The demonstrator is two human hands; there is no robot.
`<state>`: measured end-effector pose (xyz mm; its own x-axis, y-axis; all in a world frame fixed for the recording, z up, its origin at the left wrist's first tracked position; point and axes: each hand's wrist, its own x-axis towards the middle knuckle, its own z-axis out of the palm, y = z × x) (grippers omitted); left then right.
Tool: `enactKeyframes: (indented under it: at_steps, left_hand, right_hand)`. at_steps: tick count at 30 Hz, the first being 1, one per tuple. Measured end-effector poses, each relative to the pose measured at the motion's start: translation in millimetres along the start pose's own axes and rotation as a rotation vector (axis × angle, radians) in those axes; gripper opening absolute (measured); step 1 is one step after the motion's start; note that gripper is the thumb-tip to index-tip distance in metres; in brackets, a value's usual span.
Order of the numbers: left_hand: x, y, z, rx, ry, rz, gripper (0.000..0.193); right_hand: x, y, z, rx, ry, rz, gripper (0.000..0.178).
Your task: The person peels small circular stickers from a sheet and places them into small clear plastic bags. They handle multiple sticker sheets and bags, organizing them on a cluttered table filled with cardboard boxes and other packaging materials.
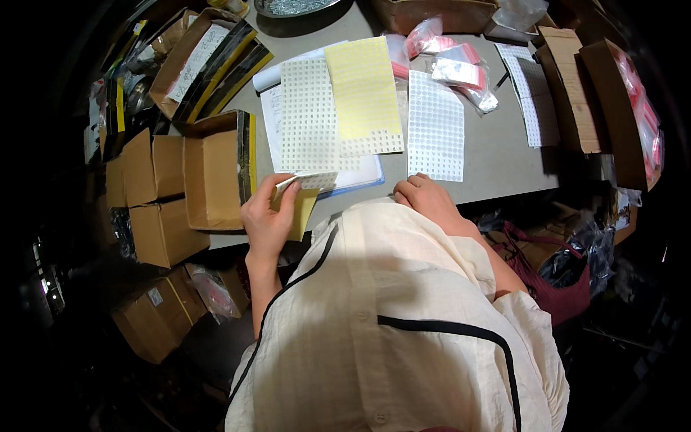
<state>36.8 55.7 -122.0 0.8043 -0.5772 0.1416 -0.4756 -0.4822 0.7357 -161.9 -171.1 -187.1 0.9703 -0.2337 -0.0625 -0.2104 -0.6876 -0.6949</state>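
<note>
My left hand pinches a sticker sheet at the table's front edge. That sheet is bent over, with small dark marks on one face and yellow below. My right hand is closed at the table edge, its fingers curled; anything inside them is hidden. Just beyond it lies a white sheet of round stickers. Left of that, a yellow sheet with some printed stickers along its lower end overlaps a white printed sticker sheet. Under these are papers and a blue-edged clipboard.
An open cardboard box stands left of my left hand, beside more boxes. Red-edged plastic bags lie at the back. Another sticker sheet and cardboard boxes are on the right. A round metal tray sits at the far edge.
</note>
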Motion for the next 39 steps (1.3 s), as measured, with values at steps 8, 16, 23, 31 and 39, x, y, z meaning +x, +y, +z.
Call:
enactKeyframes:
  at_steps: [8, 16, 23, 31, 39]
  left_hand:
    - [1.4, -3.7, -0.1, -0.011, 0.000, -0.001, 0.015]
    - [-2.6, -23.8, -18.9, 0.121, -0.144, -0.165, 0.022]
    - [-5.3, -33.8, -11.9, 0.192, -0.275, -0.219, 0.026]
    - [-1.5, -55.8, 10.7, 0.168, -0.323, 0.080, 0.025]
    - [3.1, -69.2, 17.6, 0.352, -0.383, 0.038, 0.032]
  right_hand:
    - [19.0, -6.2, -5.4, 0.051, -0.059, -0.144, 0.016]
    - [38.0, -12.9, -5.9, -0.045, -0.185, -0.129, 0.023]
    - [79.6, -30.2, 26.4, -0.021, -0.374, -0.204, 0.031]
    - [86.0, -14.5, 44.6, 0.131, -0.379, -0.302, 0.034]
    - [85.6, -17.7, 35.1, 0.125, -0.418, -0.209, 0.030]
